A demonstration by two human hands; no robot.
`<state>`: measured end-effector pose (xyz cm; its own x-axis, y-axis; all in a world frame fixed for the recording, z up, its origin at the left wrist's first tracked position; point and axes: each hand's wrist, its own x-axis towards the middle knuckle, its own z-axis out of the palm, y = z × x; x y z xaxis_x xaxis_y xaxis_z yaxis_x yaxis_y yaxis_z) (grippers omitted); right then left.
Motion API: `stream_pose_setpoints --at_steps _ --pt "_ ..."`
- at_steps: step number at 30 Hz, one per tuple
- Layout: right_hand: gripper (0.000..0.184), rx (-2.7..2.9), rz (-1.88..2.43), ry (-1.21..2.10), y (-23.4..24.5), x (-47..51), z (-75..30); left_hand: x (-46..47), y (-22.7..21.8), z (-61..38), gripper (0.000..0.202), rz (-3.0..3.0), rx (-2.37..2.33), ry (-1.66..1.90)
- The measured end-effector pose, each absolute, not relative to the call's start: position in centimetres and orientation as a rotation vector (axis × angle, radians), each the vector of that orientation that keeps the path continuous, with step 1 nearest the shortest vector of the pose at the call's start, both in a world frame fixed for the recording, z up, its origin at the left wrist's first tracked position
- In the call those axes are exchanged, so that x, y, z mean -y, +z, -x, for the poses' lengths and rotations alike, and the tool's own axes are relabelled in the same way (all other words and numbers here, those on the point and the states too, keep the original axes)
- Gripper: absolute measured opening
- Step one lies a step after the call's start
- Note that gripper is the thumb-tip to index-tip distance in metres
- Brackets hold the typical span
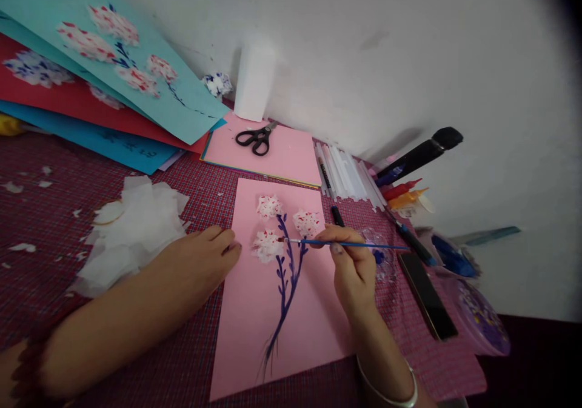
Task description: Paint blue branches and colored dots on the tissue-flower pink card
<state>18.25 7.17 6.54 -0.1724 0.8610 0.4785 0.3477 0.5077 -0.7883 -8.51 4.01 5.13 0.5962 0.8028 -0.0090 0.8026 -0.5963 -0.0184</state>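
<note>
A pink sheet of paper [254,311] lies on the table, bearing a dark blue painted stem [291,293] and three raised white tissue flowers [268,207] dotted with red. My right hand [352,268] pinches a thin blue paintbrush [364,244], its tip at the right side of the lower-left flower [267,246]. At the sheet's left edge rests my left hand [213,250], fingers bent and loosely together, fingertips on the paper; no object shows in it. White tissue pieces [150,214] lie beside my left forearm.
Black scissors [254,140] sit on a stack of coloured paper [291,156] behind the sheet. Finished flower cards [182,117] lean at the back left. Glue sticks [348,171], paint tubes [404,199], a phone [427,296] and a purple container [482,320] occupy the right. A wall rises behind.
</note>
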Motion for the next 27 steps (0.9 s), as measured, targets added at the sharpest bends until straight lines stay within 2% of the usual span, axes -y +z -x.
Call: stream_pose_setpoints --at_steps 8,27 --pt "0.017 1.757 1.078 0.734 6.1 -7.3 -18.4 -4.2 4.8 8.7 0.04 2.834 1.41 0.006" --pt "0.018 1.701 1.051 0.783 5.6 -7.3 -17.0 -4.2 5.2 8.4 0.043 2.836 1.421 0.04"
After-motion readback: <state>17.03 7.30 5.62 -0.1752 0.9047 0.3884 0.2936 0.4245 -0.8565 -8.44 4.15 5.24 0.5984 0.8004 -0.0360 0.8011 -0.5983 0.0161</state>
